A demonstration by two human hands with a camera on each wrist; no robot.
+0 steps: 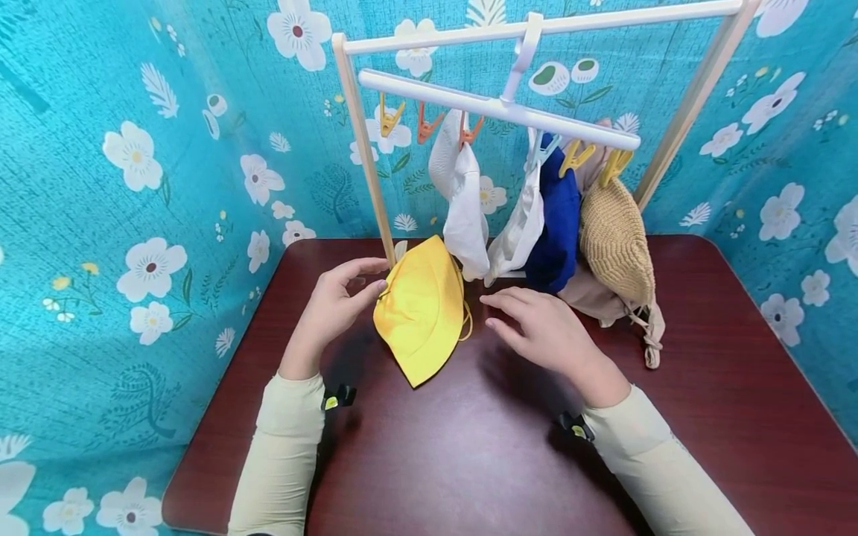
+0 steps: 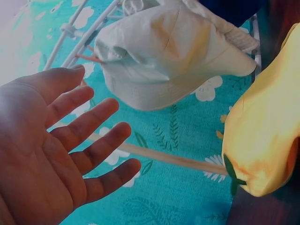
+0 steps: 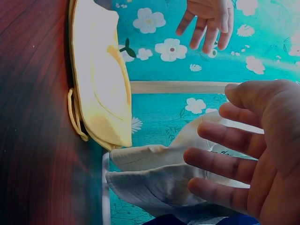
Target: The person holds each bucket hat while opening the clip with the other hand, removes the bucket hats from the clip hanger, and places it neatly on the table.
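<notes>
The yellow hat (image 1: 418, 313) is resting on the desk (image 1: 436, 461), near the rack's left post (image 1: 369, 171). The left hand (image 1: 342, 294) is hovering at its left edge, fingers spread and holding nothing. The right hand (image 1: 536, 327) is hovering to its right, fingers apart and likewise holding nothing.

Caution: the cord loop (image 1: 469, 324) is hanging free; during a lift, it could be snagging on fingers. The white hat (image 1: 464, 212) is hanging close beside; contact could be pulling it from its orange clip (image 1: 469, 132). The hanger (image 1: 442, 97) is tilting toward its heavier-laden right end; uneven pulling could be increasing that tilt.
</notes>
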